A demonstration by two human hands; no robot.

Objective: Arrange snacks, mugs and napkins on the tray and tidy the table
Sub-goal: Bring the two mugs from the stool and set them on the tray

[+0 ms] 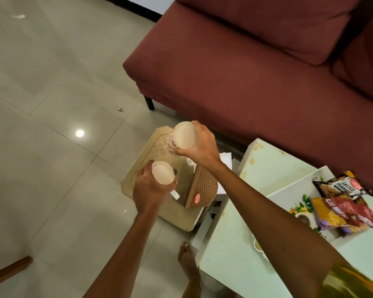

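Note:
My left hand grips a white mug by its rim, its handle pointing down to the right. In my right hand is a second white mug with a red leaf pattern, tilted and held above a beige tray on a low stool. On that tray stands a brown woven napkin holder with white napkins behind it. Two snack packets, salted peanuts and a yellow-red packet, lie on a white floral tray on the pale green table.
A maroon sofa stands behind the table and stool. Grey tiled floor spreads to the left. A wooden chair leg shows at the lower left. My bare foot is beside the table's edge.

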